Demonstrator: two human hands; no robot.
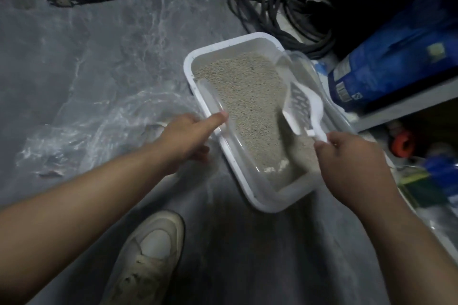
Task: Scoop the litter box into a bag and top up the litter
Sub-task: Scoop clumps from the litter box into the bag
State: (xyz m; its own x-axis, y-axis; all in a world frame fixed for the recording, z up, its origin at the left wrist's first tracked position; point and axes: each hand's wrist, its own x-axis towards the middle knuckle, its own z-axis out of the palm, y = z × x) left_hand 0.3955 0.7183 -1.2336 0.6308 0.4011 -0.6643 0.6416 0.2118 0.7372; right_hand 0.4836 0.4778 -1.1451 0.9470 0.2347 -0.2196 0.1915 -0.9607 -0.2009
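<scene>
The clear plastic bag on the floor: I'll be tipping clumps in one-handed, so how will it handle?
The clear plastic bag lies crumpled and flat, so it is probably floppy and won't stay open. It looks thin and light, likely to slide.

Dark grey mottled concrete floor (99, 52) w/ tangled black cables (270, 7) at top, a worn beige lace-up sneaker (148, 255) at bottom, and an orange round object (402, 145) on a low grey shelf (406, 104) at right.

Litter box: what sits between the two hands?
Head view: the litter bed inside the litter box; left hand holds its rim, right hand holds the scoop.
</scene>
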